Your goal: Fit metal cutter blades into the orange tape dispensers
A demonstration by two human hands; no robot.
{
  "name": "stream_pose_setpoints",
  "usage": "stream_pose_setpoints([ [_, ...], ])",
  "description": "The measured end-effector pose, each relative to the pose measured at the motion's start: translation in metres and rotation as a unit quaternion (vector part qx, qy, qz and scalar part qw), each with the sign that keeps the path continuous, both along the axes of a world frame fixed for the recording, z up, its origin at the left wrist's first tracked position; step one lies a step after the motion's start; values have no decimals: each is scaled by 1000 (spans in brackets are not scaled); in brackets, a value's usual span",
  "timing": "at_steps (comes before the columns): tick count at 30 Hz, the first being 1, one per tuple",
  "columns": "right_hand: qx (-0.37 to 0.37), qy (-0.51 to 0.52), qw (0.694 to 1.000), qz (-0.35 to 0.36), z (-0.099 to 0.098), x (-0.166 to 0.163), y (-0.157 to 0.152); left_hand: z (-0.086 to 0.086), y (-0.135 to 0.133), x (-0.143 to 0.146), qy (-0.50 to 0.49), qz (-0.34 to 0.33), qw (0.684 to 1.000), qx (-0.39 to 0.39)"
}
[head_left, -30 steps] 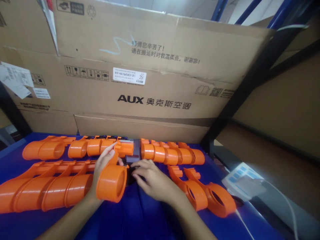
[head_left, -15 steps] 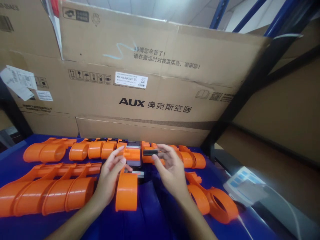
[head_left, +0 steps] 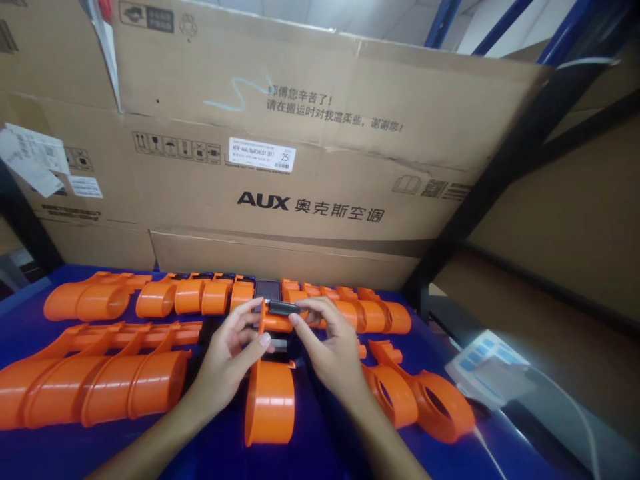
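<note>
In the middle of the head view, my left hand [head_left: 234,353] is closed on the upper arm of an orange plastic ring-shaped part [head_left: 270,400], whose wide ring hangs below the fingers. My right hand [head_left: 330,337] pinches a short black cylinder [head_left: 283,308] between thumb and fingers. The cylinder lies along the top of the orange part, its left end touching or very near it; I cannot tell if it is seated. A small grey block [head_left: 280,345] shows just under the orange part's arm.
Rows of similar orange parts [head_left: 105,387] lie on the blue table covering [head_left: 215,453] at left, and more orange parts [head_left: 440,407] at right. A dark tray [head_left: 269,289] sits behind my hands. A large cardboard box [head_left: 310,167] stands at the back. A white-and-blue box [head_left: 487,367] lies right.
My right hand has moved left, bringing the black cylinder from beside the orange part to against its top. My left hand has shifted slightly right and turned the part.
</note>
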State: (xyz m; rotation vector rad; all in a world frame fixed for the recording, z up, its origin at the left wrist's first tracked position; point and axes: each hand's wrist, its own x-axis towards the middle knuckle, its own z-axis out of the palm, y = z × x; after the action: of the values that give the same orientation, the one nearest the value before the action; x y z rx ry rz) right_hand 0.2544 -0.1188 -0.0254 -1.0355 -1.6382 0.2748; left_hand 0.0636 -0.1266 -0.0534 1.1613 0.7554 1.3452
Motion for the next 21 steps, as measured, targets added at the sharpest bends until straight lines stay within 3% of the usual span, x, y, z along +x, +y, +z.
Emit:
stream_pose_setpoints([
  [11, -19, -15, 1000, 10, 0, 0, -1, -3, 3, 0, 29, -35, 999, 0],
  [21, -56, 28, 997, 43, 3, 8, 1, 2, 4, 0, -49, -13, 997, -60],
])
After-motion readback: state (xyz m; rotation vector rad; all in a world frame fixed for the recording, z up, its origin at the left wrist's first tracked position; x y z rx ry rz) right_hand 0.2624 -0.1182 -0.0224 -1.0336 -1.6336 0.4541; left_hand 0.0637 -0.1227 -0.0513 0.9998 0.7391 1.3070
